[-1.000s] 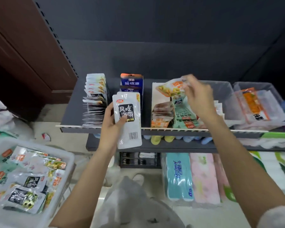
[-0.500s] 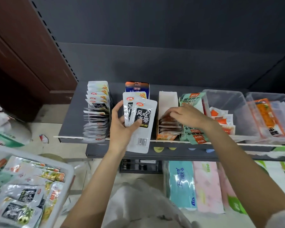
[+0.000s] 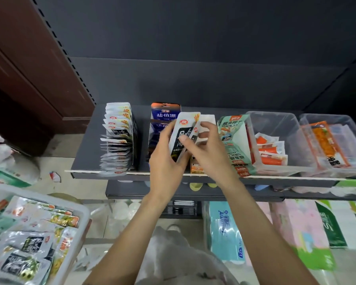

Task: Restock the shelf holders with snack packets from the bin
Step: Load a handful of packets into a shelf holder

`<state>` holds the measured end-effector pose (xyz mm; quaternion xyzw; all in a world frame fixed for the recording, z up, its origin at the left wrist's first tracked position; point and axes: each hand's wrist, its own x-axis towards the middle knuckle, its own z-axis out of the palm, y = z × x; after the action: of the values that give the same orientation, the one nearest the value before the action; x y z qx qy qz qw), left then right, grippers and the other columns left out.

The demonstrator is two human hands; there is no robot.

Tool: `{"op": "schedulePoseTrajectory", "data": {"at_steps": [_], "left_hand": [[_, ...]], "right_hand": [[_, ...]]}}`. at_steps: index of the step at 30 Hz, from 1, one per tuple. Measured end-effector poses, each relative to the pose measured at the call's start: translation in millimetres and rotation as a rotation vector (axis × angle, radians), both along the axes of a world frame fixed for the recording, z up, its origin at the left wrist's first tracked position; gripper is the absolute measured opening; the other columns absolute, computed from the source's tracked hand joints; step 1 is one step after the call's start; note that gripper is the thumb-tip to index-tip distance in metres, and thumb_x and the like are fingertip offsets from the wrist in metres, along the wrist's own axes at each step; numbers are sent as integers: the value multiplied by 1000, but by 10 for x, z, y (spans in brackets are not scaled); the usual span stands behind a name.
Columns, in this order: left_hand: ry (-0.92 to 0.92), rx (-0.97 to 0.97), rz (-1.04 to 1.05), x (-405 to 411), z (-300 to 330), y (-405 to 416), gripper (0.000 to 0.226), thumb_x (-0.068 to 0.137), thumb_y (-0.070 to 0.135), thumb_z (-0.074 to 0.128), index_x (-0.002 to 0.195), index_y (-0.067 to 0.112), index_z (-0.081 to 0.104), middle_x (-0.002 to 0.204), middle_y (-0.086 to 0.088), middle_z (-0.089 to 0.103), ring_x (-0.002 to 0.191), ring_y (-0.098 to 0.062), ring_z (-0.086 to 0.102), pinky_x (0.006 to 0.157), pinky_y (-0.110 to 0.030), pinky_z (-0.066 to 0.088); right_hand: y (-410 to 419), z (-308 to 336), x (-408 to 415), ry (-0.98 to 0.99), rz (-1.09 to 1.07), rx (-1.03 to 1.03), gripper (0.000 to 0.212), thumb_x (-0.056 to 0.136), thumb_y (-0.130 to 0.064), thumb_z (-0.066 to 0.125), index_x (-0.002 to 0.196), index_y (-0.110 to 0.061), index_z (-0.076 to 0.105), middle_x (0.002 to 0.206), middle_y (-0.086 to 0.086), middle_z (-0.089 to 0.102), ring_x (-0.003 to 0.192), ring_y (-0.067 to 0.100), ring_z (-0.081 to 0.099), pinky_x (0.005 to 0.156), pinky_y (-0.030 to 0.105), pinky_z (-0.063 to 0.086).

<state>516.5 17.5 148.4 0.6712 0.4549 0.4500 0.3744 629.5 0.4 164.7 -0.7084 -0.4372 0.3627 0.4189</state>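
Above the shelf (image 3: pixel 86 161) edge, the left hand (image 3: pixel 167 161) grips two white snack packets (image 3: pixel 183 134) upright (likely bound for a holder (image 3: pixel 164 120)) while the right hand (image 3: pixel 206 149) pinches one, seemingly to peel it off; the bin (image 3: pixel 78 210) sits lower left.

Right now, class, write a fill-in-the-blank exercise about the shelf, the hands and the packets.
1. The left hand grips white snack packets with ____ label panels.
2. The white plastic bin of loose packets sits at the ____ of the view.
3. The clear tub of orange sticks stands ____ of the green carton.

Missing: black; lower left; right
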Motion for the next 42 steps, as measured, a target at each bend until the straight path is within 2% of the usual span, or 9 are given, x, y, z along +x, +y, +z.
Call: {"op": "schedulePoseTrajectory", "data": {"at_steps": [4,7,12,17,20,27,31,35,42], "left_hand": [[-11,-47,-96,-50,4,-94,50,84,11,69,127,25,49,117,12,60,108,-7,59,93,-27,49],[-33,-63,-205,-142,22,-207,36,89,19,60,124,22,52,119,5,58,113,-11,55,95,-27,45],[-259,-110,7,-402,176,-276,20,94,16,56,111,24,58,107,4,67,102,-12,64,85,-29,52],[-451,-232,256,-992,214,40,33,88,8,63,118,17,52,110,-1,67,104,-18,65,86,-40,54],[-465,-286,284,-1252,212,241,33,89,4,61,119,14,52,106,0,68,96,-14,68,75,-31,55],[-468,-432,342,-1697,195,764,20,92,11,56,100,28,61,97,6,72,80,-11,71,65,-28,55],[-512,-441,323,-1899,184,1047,18,92,10,57,104,22,63,105,-2,71,100,-22,67,87,-39,51],[-583,-384,277,-1997,245,1232,22,91,9,57,112,16,59,103,-2,71,97,-24,65,81,-41,50],[-593,-351,182,-2057,321,1353,19,90,6,58,104,18,63,92,7,73,85,-11,68,71,-23,54]], "right_hand": [[-76,-26,19,202,-23,35,54,76,-44,69,120,-35,39,112,1,62,101,18,62,86,47,54],[-167,-2,-10,265,38,90,35,93,-15,53,124,-30,45,112,-3,64,104,15,62,92,47,51],[-228,60,-98,438,-30,102,29,95,-3,43,111,-24,55,109,3,67,102,21,65,87,45,54],[-68,190,-115,735,-87,41,20,96,-7,45,102,-20,59,99,4,72,89,16,68,79,40,54],[107,315,-209,754,-94,68,16,97,-15,47,99,-22,61,90,-2,74,84,11,69,77,35,55],[726,579,-494,304,-25,409,16,93,-6,55,92,-20,63,82,-10,70,76,-1,63,66,15,47],[1021,475,-671,71,-34,440,21,92,-9,58,89,-30,59,83,-12,68,72,4,62,65,26,52],[1154,341,-769,-185,-18,408,17,92,-20,58,92,-37,58,83,-18,69,75,5,66,69,38,56],[1283,160,-1035,-567,141,395,15,91,-16,60,105,-17,64,75,-7,64,57,2,55,54,14,42]]}}
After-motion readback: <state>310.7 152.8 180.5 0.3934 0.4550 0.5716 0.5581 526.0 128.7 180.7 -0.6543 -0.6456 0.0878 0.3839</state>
